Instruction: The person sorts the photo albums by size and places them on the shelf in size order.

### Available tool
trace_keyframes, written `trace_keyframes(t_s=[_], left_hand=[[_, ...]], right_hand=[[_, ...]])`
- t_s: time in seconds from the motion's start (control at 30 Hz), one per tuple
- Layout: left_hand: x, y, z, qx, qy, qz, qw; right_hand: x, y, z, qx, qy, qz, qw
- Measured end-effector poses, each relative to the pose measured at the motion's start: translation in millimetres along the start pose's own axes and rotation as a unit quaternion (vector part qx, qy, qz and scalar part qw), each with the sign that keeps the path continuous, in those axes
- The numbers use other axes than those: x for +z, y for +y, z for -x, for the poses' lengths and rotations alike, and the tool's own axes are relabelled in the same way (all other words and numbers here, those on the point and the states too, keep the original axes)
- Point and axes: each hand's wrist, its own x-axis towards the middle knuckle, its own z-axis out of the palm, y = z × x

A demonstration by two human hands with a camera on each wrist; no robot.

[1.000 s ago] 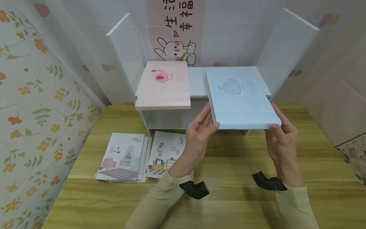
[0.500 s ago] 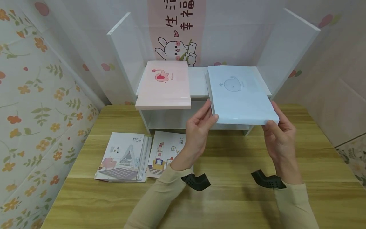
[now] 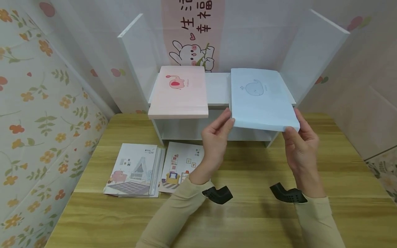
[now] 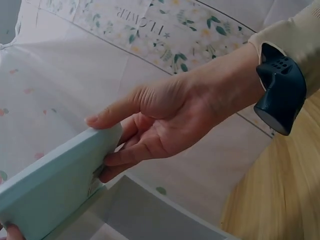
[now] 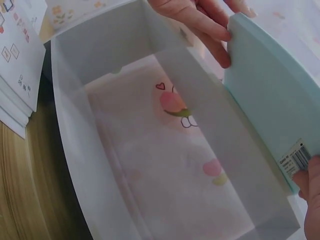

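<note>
A light blue hardcover book (image 3: pixel 258 98) with a whale drawing lies cover up over the right part of a white shelf (image 3: pixel 217 89), its front edge jutting out. My left hand (image 3: pixel 214 141) pinches the front left corner, thumb on the front edge and fingers below. At the front right corner my right hand (image 3: pixel 301 144) grips it with the thumb on top. The left wrist view has the right hand (image 4: pixel 160 112) on the book's edge. A barcode label (image 5: pixel 297 157) shows on the underside in the right wrist view, close to the right fingers.
A pink book (image 3: pixel 180 93) with an elephant lies on the shelf's left part, overhanging its front. Two upright side panels (image 3: pixel 139 55) flank the shelf. Illustrated white books (image 3: pixel 133 168) lie on the wooden table (image 3: pixel 248 213) at front left. Fabric curtains surround everything.
Both hands have pushed the blue book farther back over the shelf and a little to the right, turning it slightly. The pink book and the white books stay put.
</note>
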Motion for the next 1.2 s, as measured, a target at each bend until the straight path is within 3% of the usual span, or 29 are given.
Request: trace_keyframes(t_s=[0.23, 0.37, 0.67, 1.2], left_hand=[[4.4, 0.0, 0.4, 0.004, -0.023, 0.03, 0.9993], [5.1, -1.7, 0.3, 0.012, -0.031, 0.022, 0.9992], [5.6, -6.6, -2.1, 0.009, -0.014, 0.0, 0.9999], [9.5, -12.8, -8.8, 0.017, 0.012, -0.005, 0.9998]], right_hand=[[5, 2, -1.9, -0.004, 0.022, 0.023, 0.9995], [7, 2, -4.1, -0.009, 0.046, 0.039, 0.9981], [10, 4, -9.0, -0.012, 0.08, 0.028, 0.9964], [11, 7, -14.3, -0.023, 0.132, 0.071, 0.9884]])
